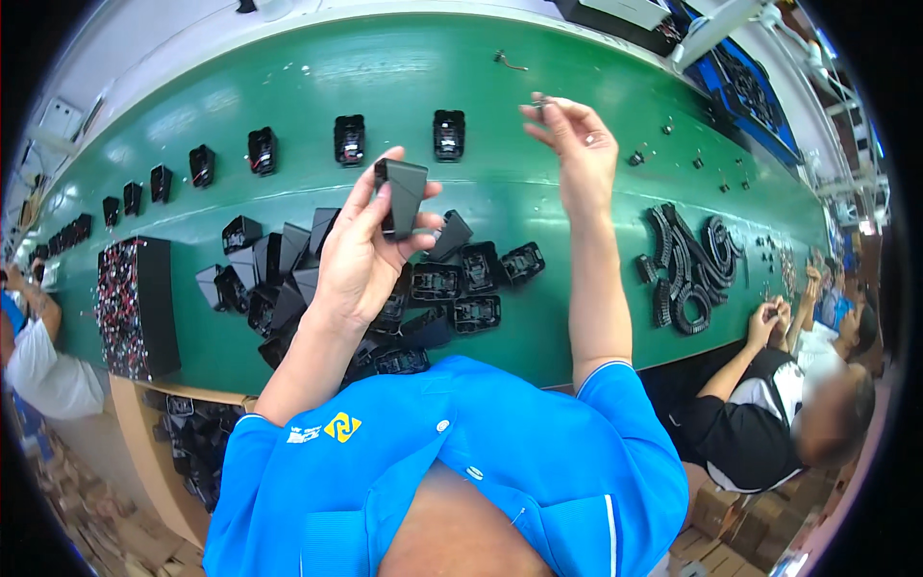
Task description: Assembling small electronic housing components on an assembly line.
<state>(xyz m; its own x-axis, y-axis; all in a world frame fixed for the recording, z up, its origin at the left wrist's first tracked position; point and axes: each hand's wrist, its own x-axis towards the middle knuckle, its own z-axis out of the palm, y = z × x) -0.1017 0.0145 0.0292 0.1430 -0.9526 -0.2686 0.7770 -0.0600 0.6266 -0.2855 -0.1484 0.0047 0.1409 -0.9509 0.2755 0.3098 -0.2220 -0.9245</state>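
Observation:
My left hand (358, 240) is wrapped round a black plastic housing (406, 197), held up above the green table with its smooth outer side showing. Farther right, my right hand (580, 144) pinches a small dark component (541, 102) between thumb and fingertips; its exact kind is too small to make out. A heap of similar black housings (437, 281) lies below and around my left hand, some with their open insides up. Beyond it, housings with small parts inside, such as one (448, 135), stand in a spaced row running off to the left.
A black box (154, 308) of small red, white and black parts stands at left. One small wired part (508, 62) lies far ahead. Coiled black strips of parts (685, 274) and scattered small pieces lie at right. Co-workers sit along both sides, one in a black shirt (735, 423).

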